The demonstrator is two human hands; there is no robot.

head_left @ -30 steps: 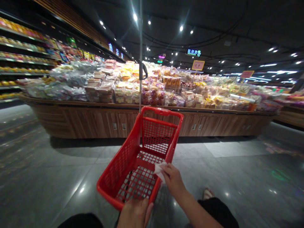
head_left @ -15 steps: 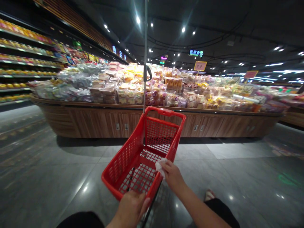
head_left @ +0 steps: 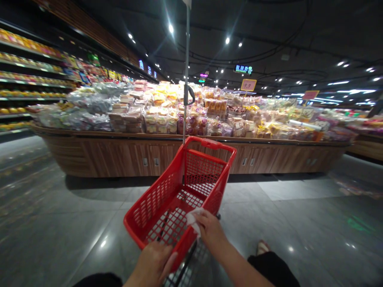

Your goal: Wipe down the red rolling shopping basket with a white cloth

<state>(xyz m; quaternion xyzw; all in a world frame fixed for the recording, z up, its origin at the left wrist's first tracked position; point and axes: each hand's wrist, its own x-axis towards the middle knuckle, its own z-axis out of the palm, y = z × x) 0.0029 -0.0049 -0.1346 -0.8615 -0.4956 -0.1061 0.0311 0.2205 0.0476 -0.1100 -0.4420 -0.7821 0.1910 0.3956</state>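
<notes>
The left hand (head_left: 154, 259) is closed over the near edge of a red plastic shopping cart (head_left: 164, 190), toward its near right corner, thumb along the outside. The right hand (head_left: 211, 231) pinches a crumpled white wipe (head_left: 193, 220) narrowly between thumb and fingers. The wipe lies over the cart's right rim, just ahead of the left hand, partly covered by the right fingertips. A sandalled foot (head_left: 262, 247) and black trousers (head_left: 273, 269) show on the grey tiled floor (head_left: 98, 195).

At the cart's far end stands its raised handle (head_left: 211, 143); a thin metal pole (head_left: 187, 52) rises by its far left corner. Beyond is a wood-panelled display stand (head_left: 200, 149) heaped with clear-bagged baked goods (head_left: 161, 119); their labels are too small to read. Above its far side, a yellow-edged price sign (head_left: 248, 85) reads "9.9"; the writing on an orange sign (head_left: 310, 95) to the right is illegible. Farther back, a lit hanging sign (head_left: 243, 69) reads "散称处".
</notes>
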